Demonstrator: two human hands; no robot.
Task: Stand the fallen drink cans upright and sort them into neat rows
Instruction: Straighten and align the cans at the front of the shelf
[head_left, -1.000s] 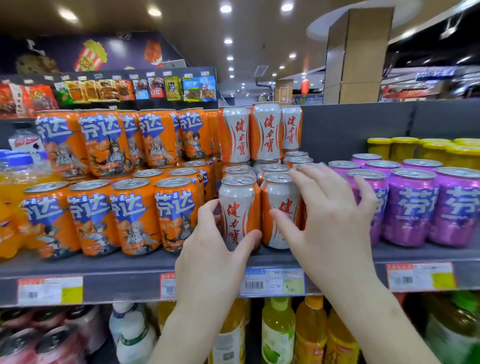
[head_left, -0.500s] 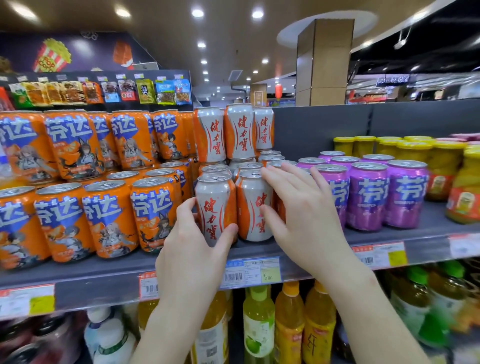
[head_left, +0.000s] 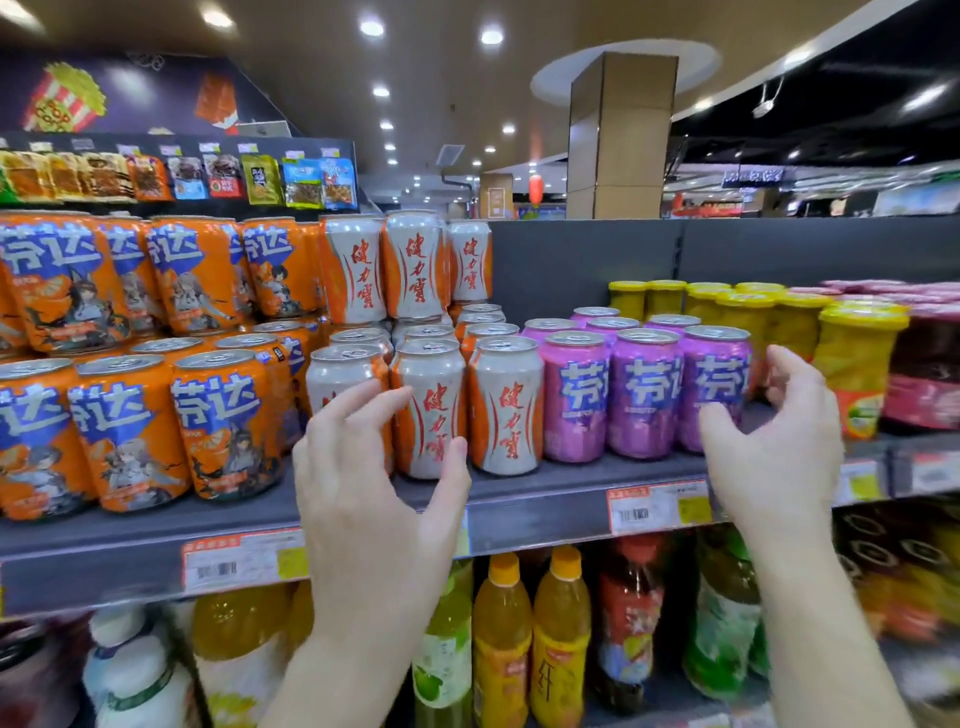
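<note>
Nearest the camera, the left hand (head_left: 374, 488) is raised in front of the shelf (head_left: 545, 499) with fingers spread and thumb out to the right, gripping nothing; its fingertips lie over the front of the leftmost silver-and-orange can (head_left: 343, 384), though whether they touch it I cannot tell. The right hand (head_left: 774, 452) is likewise spread wide and curled, thumb low and fingers high, just beside the rightmost purple can (head_left: 714, 389), holding nothing. Below the shelf edge, with its price tags (head_left: 657, 506), stand bottles (head_left: 558, 639) of yellow and green drinks. On the shelf, three silver-and-orange cans make the front row, the middle can (head_left: 431, 405) and the right can (head_left: 506, 405) upright and close together, more of them in files behind. To their left stand orange cans (head_left: 223, 421), stacked two layers high; to their right, three purple cans in front with others behind. A second layer of silver cans (head_left: 415, 265) sits on top farther back. Yellow-lidded jars (head_left: 857, 364) stand at far right
</note>
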